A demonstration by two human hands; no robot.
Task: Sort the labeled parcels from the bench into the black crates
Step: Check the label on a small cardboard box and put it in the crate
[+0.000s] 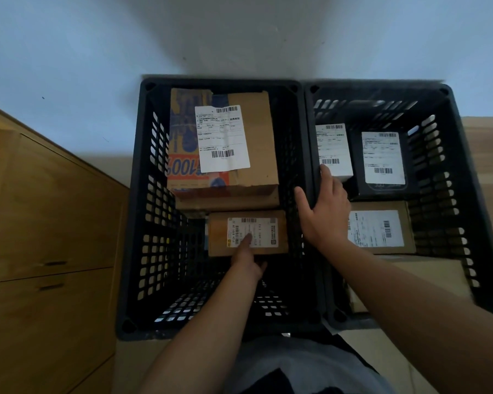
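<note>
A wooden cabinet point(49, 237) stands left of the left crate point(131, 223), close beside its outer wall; the two black crates sit side by side on the floor, their inner walls touching, with a pale wall beyond their far rims.

Inside the left crate a large brown parcel point(251, 149) with a white label fills the far half, its left edge just off the slotted left wall; nearer lies a small brown parcel point(219, 234), its far edge just below the large one; left of and nearer than the small parcel the slotted crate bottom shows bare, down to the near rim. The left hand point(246, 260) reaches into that space; its forefinger lies straight on the small parcel's label, and whether the other fingers curl under the box cannot be told.

The right hand point(326, 203) sits on the shared divider right of the left crate, thumb on the left crate's side, fingers curled over into the right crate point(467, 194), clasping the rim. Past its fingertips a white parcel point(335, 149) stands against that wall; right of it a black parcel point(382, 157); nearer, a tan parcel point(379, 228).
</note>
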